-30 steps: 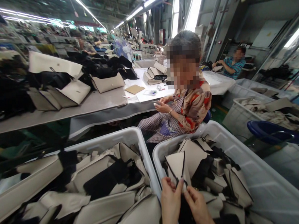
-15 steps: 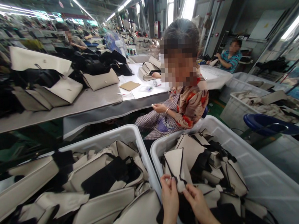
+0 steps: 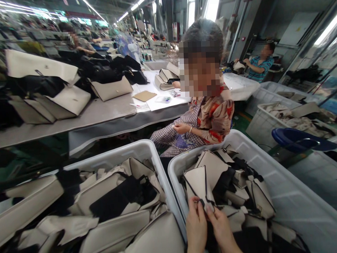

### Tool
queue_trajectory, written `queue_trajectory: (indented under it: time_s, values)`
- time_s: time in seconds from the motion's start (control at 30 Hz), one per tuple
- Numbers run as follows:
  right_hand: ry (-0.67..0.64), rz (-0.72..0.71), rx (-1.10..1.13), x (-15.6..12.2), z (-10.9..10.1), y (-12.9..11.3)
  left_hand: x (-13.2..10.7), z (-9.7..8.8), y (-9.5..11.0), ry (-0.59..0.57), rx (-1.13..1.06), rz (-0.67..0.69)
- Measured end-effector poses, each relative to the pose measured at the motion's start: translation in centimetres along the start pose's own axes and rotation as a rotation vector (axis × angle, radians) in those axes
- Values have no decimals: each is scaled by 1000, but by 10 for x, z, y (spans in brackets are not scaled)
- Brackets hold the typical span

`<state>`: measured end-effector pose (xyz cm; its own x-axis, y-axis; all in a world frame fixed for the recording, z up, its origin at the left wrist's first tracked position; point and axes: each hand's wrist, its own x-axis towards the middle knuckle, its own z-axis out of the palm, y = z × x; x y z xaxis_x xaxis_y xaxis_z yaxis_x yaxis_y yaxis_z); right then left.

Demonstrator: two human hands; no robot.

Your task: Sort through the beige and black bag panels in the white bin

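At the bottom centre, my left hand (image 3: 196, 229) and my right hand (image 3: 222, 231) both pinch the lower corner of a beige bag piece with black edging (image 3: 197, 184). The piece stands up over the right white bin (image 3: 292, 203), which is filled with several beige and black bag pieces. Thumbs and fingertips of both hands are pressed together on the piece's edge, close to each other.
A second white bin (image 3: 141, 149) of beige and black bag parts sits at the left. A seated person (image 3: 204, 114) works just beyond the bins. A long grey table (image 3: 101, 114) carries finished bags. More bins and a blue chair (image 3: 298, 140) stand at the right.
My two hands have drawn closer together on the piece's lower corner. The view has shifted slightly, and the seated person has lowered their hands toward their lap.
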<state>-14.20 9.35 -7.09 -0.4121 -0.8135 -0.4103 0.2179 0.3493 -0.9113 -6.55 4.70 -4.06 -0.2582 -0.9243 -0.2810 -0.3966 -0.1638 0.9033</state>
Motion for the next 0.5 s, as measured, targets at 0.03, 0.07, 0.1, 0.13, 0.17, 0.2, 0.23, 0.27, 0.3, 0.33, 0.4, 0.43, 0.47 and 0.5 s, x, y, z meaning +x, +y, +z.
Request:
queue_trajectory:
  time_s: [0.03,0.07,0.1,0.13,0.17,0.2,0.23,0.27,0.3,0.33,0.4,0.43,0.47,0.5]
  values:
    - [-5,-8,-7,-1,-1,-1,-1,-3,3,-21,79,47]
    - [-8,-18,-21,-2,-1,-3,-2,-6,5,-34,164,105]
    - [-17,-32,-40,-3,-2,-5,-2,-10,7,-42,246,167]
    - [-30,-50,-61,-4,-3,-6,-2,-13,8,-48,327,224]
    - [-45,-72,-84,-5,-4,-8,-2,-16,9,-57,404,267]
    - [-62,-91,-111,-6,-4,-9,-2,-18,9,-75,470,291]
    - [-75,-106,-137,-7,-5,-10,-2,-20,9,-94,519,299]
    - [-81,-112,-161,-7,-4,-10,-1,-20,7,-112,543,296]
    - [-82,-114,-179,-8,-4,-9,-1,-20,6,-120,539,283]
    - [-80,-115,-187,-8,-3,-8,-1,-20,3,-112,509,258]
    - [-81,-119,-176,-8,-1,-4,-1,-19,-2,-62,401,185]
    - [-83,-123,-165,-7,1,-3,-1,-18,-5,-31,341,148]
    - [-88,-128,-155,-7,2,-2,-2,-18,-8,-3,288,117]
    - [-92,-131,-148,-6,2,-1,-2,-18,-11,17,245,94]
